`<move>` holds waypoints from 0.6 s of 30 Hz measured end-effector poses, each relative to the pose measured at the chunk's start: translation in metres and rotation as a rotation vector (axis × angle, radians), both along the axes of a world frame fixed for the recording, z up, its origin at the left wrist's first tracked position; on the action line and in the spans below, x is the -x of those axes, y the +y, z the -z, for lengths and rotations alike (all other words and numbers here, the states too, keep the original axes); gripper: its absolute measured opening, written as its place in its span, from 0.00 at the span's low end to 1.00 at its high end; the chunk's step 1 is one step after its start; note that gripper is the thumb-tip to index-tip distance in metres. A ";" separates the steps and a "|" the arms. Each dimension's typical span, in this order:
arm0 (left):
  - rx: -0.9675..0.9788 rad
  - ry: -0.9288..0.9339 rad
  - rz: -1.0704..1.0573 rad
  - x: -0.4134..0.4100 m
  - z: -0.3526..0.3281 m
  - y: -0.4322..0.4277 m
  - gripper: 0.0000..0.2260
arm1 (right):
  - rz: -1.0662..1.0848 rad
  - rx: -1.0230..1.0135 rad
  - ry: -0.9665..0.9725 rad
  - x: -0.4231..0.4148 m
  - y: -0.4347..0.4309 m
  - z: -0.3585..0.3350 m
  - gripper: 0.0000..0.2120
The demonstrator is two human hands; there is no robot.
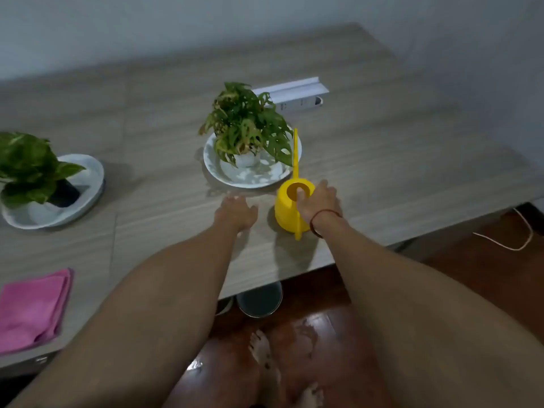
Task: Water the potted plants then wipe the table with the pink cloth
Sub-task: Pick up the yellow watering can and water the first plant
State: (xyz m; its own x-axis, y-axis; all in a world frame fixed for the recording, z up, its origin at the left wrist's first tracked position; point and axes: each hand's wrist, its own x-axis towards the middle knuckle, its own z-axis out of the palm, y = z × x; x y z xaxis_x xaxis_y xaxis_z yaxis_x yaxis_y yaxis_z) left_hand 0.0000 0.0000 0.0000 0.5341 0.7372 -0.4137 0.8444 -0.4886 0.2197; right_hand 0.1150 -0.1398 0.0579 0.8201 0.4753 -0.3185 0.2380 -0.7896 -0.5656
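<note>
Here, what I see from the head camera:

Right hand: my right hand (318, 201) rests on top of the yellow watering can (290, 212), thumb at the round filler opening, fingers draped over its right side; I cannot tell whether they are clamped tight.
Left hand: my left hand (237, 212) hovers open just left of the can, fingers spread, holding nothing.
Watering can: it stands upright on the wooden table (382, 160) near the front edge, its long thin spout pointing far, up alongside the centre plant's right side.
Centre plant: the holey-leaved plant (247, 125) sits in a small white pot on a white plate (223, 172), just beyond the can.
Left plant: the broad-leaved plant (26, 166) stands on a second white plate (91, 169) at the table's left edge, well apart from the can.
Pink cloth: the pink cloth (32, 307) lies folded at the near left of the table, untouched.
Far side: a white box (294, 95) lies behind the centre plant.
Below: a bucket (260, 298) sits under the table's near edge on the dark floor.
</note>
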 end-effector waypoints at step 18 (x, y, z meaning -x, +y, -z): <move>0.078 0.092 -0.100 -0.008 0.064 0.001 0.33 | 0.615 -0.260 0.466 0.016 0.033 0.037 0.29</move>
State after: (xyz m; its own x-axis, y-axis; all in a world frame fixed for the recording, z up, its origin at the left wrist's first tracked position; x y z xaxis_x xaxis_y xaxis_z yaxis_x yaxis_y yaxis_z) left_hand 0.0080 0.0006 -0.0641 0.4172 0.7485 -0.5154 0.9062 -0.3857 0.1733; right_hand 0.0994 -0.1065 0.0209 0.7692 0.0891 -0.6328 -0.5002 -0.5323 -0.6830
